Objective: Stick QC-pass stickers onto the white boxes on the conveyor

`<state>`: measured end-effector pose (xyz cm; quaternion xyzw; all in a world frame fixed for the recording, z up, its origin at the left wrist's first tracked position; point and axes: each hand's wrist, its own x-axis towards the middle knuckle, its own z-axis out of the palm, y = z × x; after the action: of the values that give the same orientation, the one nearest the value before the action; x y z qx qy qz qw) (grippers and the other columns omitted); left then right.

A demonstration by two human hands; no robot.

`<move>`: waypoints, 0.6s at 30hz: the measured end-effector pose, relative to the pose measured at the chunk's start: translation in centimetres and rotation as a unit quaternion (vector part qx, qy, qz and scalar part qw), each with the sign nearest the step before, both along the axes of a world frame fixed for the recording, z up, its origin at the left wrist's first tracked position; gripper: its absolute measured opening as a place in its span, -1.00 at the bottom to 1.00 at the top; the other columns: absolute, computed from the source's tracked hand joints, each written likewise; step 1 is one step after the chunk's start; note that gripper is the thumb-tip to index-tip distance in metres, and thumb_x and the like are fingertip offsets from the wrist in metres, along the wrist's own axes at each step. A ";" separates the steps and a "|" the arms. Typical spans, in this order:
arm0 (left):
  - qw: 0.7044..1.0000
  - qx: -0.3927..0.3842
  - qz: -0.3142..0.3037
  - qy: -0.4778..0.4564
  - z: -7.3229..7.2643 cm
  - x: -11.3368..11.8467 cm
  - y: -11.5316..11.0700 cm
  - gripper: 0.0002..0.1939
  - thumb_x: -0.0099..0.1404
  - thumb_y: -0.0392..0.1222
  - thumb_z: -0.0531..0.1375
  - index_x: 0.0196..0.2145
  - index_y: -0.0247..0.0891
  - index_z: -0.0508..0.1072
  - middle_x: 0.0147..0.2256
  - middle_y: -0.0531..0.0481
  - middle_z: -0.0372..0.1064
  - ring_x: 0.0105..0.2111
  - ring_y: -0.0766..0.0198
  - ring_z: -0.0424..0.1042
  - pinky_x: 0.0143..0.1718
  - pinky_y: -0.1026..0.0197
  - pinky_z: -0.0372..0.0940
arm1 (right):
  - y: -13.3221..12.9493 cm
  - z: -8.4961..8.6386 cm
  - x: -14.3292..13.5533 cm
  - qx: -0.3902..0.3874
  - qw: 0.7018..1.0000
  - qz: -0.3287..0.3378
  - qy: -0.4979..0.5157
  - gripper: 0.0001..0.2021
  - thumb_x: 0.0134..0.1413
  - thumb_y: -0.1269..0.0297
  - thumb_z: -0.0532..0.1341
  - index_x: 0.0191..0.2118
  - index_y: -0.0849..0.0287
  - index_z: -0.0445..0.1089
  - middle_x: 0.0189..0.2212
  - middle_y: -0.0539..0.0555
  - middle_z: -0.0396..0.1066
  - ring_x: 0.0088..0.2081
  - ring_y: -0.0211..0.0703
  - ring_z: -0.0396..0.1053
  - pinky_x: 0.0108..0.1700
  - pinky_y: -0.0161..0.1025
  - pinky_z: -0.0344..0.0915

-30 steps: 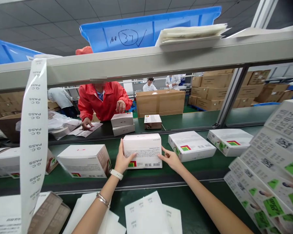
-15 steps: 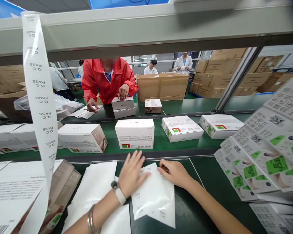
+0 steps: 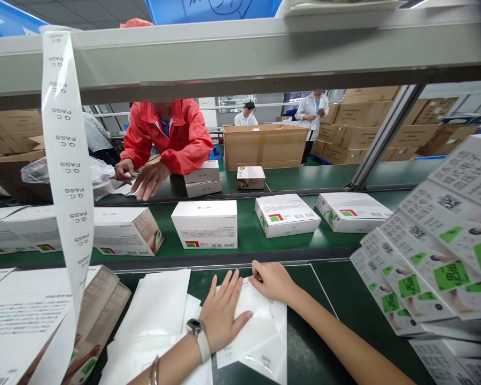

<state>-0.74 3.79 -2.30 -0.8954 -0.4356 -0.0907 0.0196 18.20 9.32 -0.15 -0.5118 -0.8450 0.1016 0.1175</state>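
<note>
Sheets of translucent white Q.C. PASS stickers point(image 3: 260, 326) lie overlapping on the dark green surface at the bottom centre. My left hand point(image 3: 223, 313), with a watch on the wrist, rests flat on their left side, fingers spread. At their top edge my right hand point(image 3: 273, 282) has its fingers curled in a pinch; what is between the fingertips is hidden. White sheets point(image 3: 154, 305) are spread to the left, partly under my left forearm. A long strip of Q.C. PASS stickers point(image 3: 68, 160) hangs from the overhead beam at the left.
White boxes point(image 3: 204, 224) stand along the green conveyor ahead. Larger boxes point(image 3: 20, 315) are at the near left, and stacked printed cartons point(image 3: 433, 256) at the right. Across the line a person in a red jacket point(image 3: 172, 139) leans over papers. A beam point(image 3: 240, 53) crosses above.
My left hand has slid slightly down over the sheets, and my right hand slightly left. The conveyor boxes appear further left. The person in red has moved a hand off the stacked boxes.
</note>
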 end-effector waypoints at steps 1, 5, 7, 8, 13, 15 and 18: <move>1.000 0.000 0.000 0.000 -0.1 0.0 0.0 -0.37 0.27 0.12 -0.17 0.18 -0.28 -0.15 0.17 -0.13 -0.20 0.15 0.02 -0.19 0.08 -0.14 -0.17 | 0.1 -0.1 0.0 0.002 1.000 -0.002 0.004 -0.87 0.00 0.19 0.09 -0.42 0.12 0.20 -0.55 -0.06 0.39 -0.49 -0.22 0.33 -0.53 -0.33 -0.12; 1.000 0.004 0.010 -0.005 -0.4 0.0 0.1 -0.34 0.26 0.14 -0.16 0.18 -0.32 -0.15 0.17 -0.16 -0.20 0.15 0.02 -0.18 0.08 -0.12 -0.17 | 0.1 -0.4 0.1 0.018 0.999 -0.006 0.040 -0.82 -0.03 0.13 0.12 -0.46 0.13 0.22 -0.58 -0.05 0.38 -0.51 -0.22 0.32 -0.52 -0.35 -0.08; 1.000 0.008 0.019 -0.009 -0.6 -0.1 0.2 -0.31 0.25 0.16 -0.15 0.17 -0.37 -0.13 0.17 -0.20 -0.20 0.15 0.01 -0.19 0.08 -0.11 -0.16 | -0.3 -0.5 0.1 0.016 0.996 0.019 0.084 -0.81 -0.06 0.14 0.14 -0.49 0.13 0.22 -0.60 -0.06 0.36 -0.52 -0.24 0.30 -0.50 -0.36 -0.04; 1.000 0.009 0.022 -0.010 -0.8 -0.1 0.2 -0.30 0.24 0.16 -0.15 0.17 -0.39 -0.13 0.17 -0.22 -0.21 0.15 0.01 -0.19 0.08 -0.11 -0.16 | -0.5 -0.4 0.1 0.003 0.992 0.040 0.116 -0.80 -0.08 0.14 0.15 -0.51 0.14 0.21 -0.61 -0.06 0.34 -0.53 -0.27 0.28 -0.50 -0.37 -0.02; 1.000 0.005 0.020 -0.010 -0.9 -0.2 0.0 -0.31 0.24 0.15 -0.12 0.18 -0.34 -0.16 0.17 -0.20 -0.22 0.15 -0.01 -0.19 0.06 -0.12 -0.12 | 0.3 1.1 2.1 -0.146 0.936 0.084 0.310 -0.73 -0.15 0.09 0.20 -0.54 0.18 0.18 -0.68 -0.10 0.20 -0.62 -0.37 0.14 -0.56 -0.41 0.05; 1.000 0.005 0.017 -0.015 -0.2 -0.2 0.4 -0.31 0.24 0.14 -0.12 0.19 -0.31 -0.20 0.17 -0.20 -0.23 0.14 -0.02 -0.18 0.05 -0.13 -0.08 | 2.3 2.4 4.4 -0.150 0.921 0.048 0.355 -0.72 -0.15 0.08 0.19 -0.54 0.18 0.17 -0.69 -0.11 0.15 -0.63 -0.37 0.10 -0.58 -0.40 0.04; 1.000 0.015 0.011 -0.026 1.7 0.6 2.7 -0.32 0.26 0.11 -0.12 0.19 -0.29 -0.26 0.18 -0.16 -0.25 0.15 0.00 -0.19 0.06 -0.12 -0.09 | 6.3 4.3 8.8 -0.094 0.924 -0.015 0.371 -0.71 -0.16 0.06 0.19 -0.55 0.19 0.18 -0.69 -0.12 0.10 -0.62 -0.36 0.07 -0.57 -0.38 0.02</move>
<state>-0.13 6.49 -0.57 -0.8875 -0.4444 -0.1197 0.0224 26.97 15.64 4.16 -0.4585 -0.7199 0.3612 0.3756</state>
